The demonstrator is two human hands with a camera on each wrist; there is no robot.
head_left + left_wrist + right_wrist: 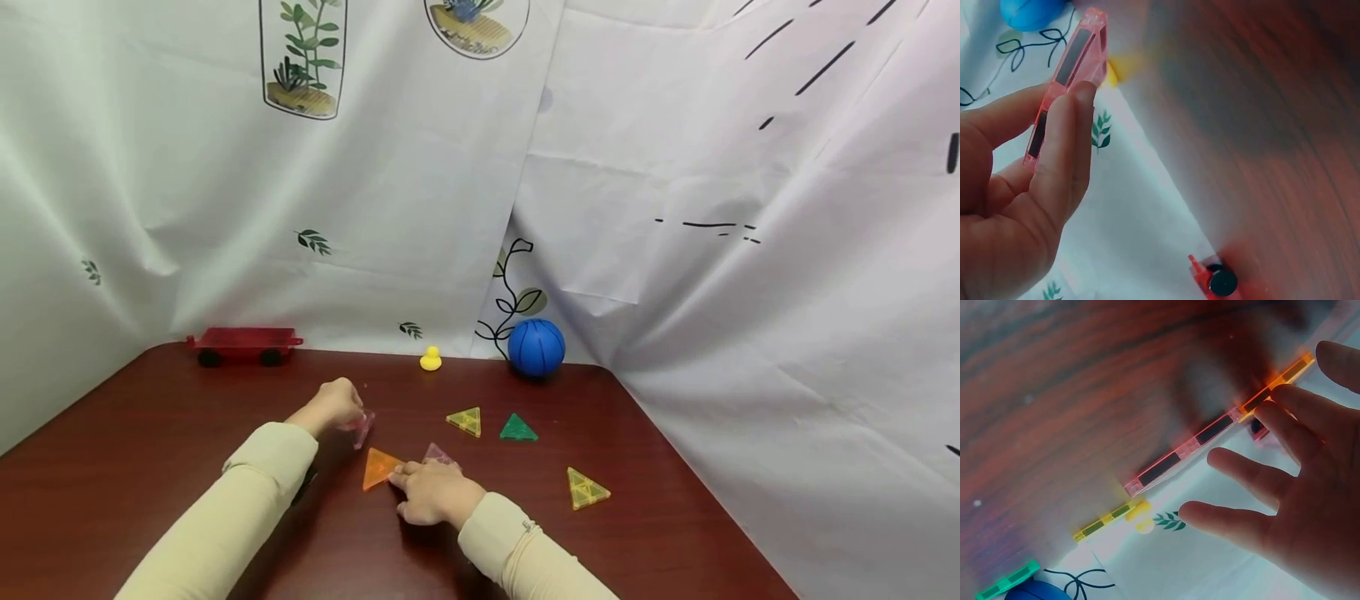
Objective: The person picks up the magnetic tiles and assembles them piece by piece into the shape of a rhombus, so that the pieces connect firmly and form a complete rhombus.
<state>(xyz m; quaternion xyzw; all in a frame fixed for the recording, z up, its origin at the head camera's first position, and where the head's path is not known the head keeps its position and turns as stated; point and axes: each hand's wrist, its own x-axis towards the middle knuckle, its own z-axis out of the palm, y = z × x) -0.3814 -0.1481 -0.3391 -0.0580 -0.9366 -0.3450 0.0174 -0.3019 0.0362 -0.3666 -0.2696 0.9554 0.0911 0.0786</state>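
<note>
Held pink tile (364,428) was just beyond & a bit L of the orange tile (380,468), apart from it, tilted up off flat, long axis running roughly away from the person; the L hand (333,405) had it in a close pinch btwn thumb & fingers. R hand (431,492) was nearer the orange tile, fingertips at its R corner, fingers straight & spread, its grip loose w/ nothing held. 2nd pink tile (437,454) lay just R of the orange tile, partly hidden by that hand; touching or not, can't tell. On the dark red-brown surface (112,467), a yellow tile (466,422) & green tile (518,429) lay beyond-R of the orange tile, another yellow tile (587,490) well R; red wheeled base (247,337) far beyond-L, duck (431,361) & blue ball (536,347) far beyond-R, white backdrop (405,208) behind all
</note>
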